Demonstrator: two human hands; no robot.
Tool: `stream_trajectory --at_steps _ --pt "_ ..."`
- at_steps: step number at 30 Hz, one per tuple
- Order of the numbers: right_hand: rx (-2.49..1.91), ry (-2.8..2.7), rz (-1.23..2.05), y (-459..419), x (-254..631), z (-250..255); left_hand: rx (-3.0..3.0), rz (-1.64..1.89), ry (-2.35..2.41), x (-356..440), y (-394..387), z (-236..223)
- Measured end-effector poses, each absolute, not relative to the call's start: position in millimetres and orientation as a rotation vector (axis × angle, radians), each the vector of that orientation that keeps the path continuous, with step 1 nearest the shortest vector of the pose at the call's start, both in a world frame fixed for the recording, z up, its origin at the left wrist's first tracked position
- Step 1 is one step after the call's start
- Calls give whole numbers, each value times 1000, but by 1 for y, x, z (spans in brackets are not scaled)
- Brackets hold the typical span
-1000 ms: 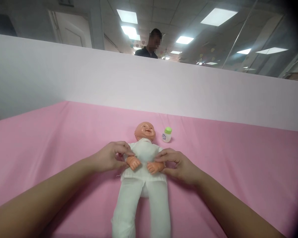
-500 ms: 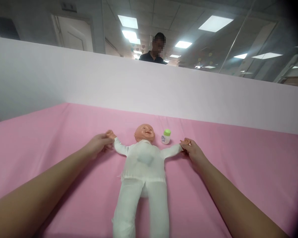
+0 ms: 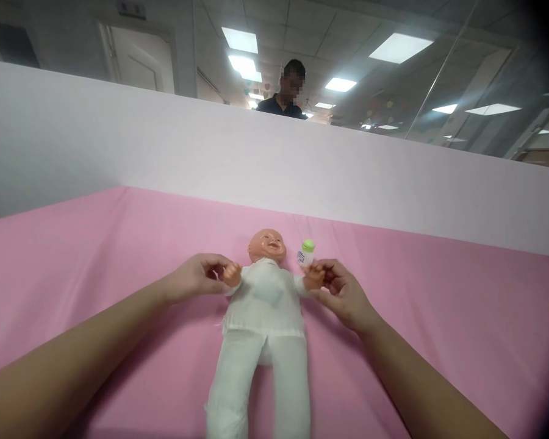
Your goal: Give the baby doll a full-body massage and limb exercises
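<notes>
A baby doll (image 3: 266,305) with a white cloth body lies on its back on the pink sheet (image 3: 165,360), head toward the far side. My left hand (image 3: 204,275) grips the doll's arm on the left at its small plastic hand (image 3: 232,274). On the other side, my right hand (image 3: 343,289) has thumb and fingers around the doll's other plastic hand (image 3: 314,277). Both doll arms are bent in, close to its shoulders. A small bottle (image 3: 305,252) with a green cap stands beside the doll's head, its lower part hidden behind the doll's hand.
A white partition (image 3: 274,164) rises along the far edge of the pink surface. Behind it a person in a dark shirt (image 3: 281,107) looks down. Ceiling lights (image 3: 400,47) and a white door (image 3: 139,61) show farther back.
Both my hands have moved inward with the doll's hands. The doll's arms went from stretched out sideways to folded in near its chest. The bottle has stayed put.
</notes>
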State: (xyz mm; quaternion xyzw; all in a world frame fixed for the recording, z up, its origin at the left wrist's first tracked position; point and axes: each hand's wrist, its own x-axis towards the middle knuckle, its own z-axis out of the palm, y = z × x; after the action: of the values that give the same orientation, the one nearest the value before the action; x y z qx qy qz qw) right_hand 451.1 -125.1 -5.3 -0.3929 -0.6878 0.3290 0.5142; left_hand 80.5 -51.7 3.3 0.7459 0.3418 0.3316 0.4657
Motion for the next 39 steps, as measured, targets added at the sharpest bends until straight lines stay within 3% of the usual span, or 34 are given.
stream_trajectory --at_steps 4,7,12,19,26,32,39 --pt "-946 -2142 693 -145 429 8 2086 640 797 95 -65 -1" --pt "-924 -2194 701 -146 424 7 2171 648 766 99 -71 -2" --pt "-1080 -1892 751 -130 433 -3 2179 722 882 95 -67 1" --pt "-1225 -1115 869 -90 485 -24 1652 1006 1162 64 -30 -5" --pt "-1460 -1045 1004 -81 506 -35 1430 943 1257 42 -10 -14" --pt "-1171 -1387 884 -108 476 -10 1790 979 1037 70 -47 8" --pt "-1012 -2065 724 -140 433 2 2287 711 810 100 -77 2"
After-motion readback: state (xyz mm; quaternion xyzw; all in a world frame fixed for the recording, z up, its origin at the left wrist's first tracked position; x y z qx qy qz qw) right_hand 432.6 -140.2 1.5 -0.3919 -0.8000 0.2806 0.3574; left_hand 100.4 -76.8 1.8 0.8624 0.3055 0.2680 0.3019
